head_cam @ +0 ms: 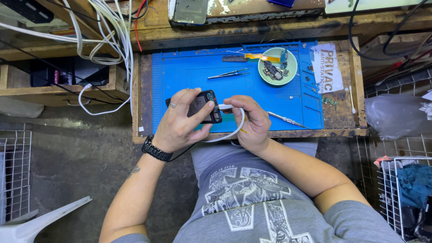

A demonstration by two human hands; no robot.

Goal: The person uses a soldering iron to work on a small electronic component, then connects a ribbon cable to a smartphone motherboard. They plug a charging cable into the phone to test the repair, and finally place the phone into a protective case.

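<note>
My left hand [182, 121], with a ring and a black wristwatch, grips a small dark phone [204, 106] held upright over the front of the blue work mat [189, 72]. My right hand [252, 121] holds the plug end of a white cable [238, 126] against the phone's right edge. The cable loops down under both hands toward my lap. Both hands sit close together at the mat's front edge.
On the mat lie tweezers [228, 73], a screwdriver [285, 119] and a green dish [277, 65] of small parts with an orange flex strip. White cables [103, 40] hang at the left above a wooden shelf. Wire baskets [396, 189] stand at right, and a plastic bag.
</note>
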